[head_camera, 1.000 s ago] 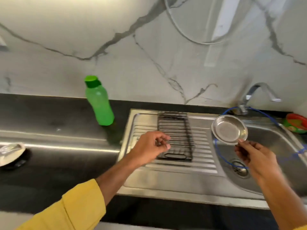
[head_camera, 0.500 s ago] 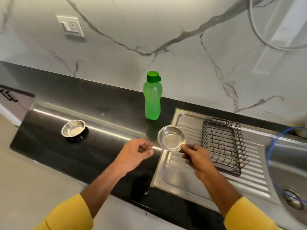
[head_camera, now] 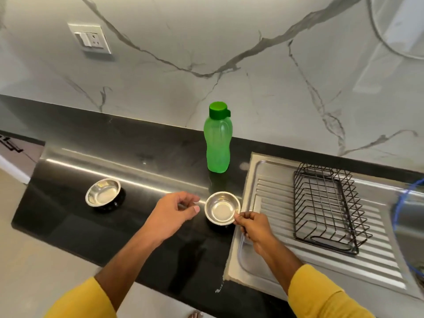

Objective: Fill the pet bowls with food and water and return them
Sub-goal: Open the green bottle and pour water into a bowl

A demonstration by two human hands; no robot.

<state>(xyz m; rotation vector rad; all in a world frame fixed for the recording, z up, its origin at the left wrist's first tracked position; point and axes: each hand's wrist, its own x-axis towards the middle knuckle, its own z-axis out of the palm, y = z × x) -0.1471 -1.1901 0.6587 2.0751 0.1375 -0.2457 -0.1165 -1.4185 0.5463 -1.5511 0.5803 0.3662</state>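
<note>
My right hand (head_camera: 251, 226) pinches the near right rim of a small steel bowl (head_camera: 221, 208), which sits on or just above the black counter (head_camera: 68, 226) beside the sink's drainboard. Whether it holds water I cannot tell. My left hand (head_camera: 174, 212) hovers just left of that bowl, fingers loosely curled, holding nothing. A second steel bowl (head_camera: 102, 192) stands on the counter further left. A green plastic bottle (head_camera: 217, 141) with a dark green cap stands upright behind the held bowl, near the wall.
A black wire rack (head_camera: 325, 207) lies on the steel drainboard (head_camera: 263, 253) to the right. The sink basin with a blue hose (head_camera: 399, 203) is at the far right edge. A wall socket (head_camera: 91, 39) sits on the marble backsplash. The counter ends at the left.
My right hand carried the bowl from over the sink leftward past the drainboard and down to the counter. My left hand stayed just left of it. The view swung left, revealing the second bowl.
</note>
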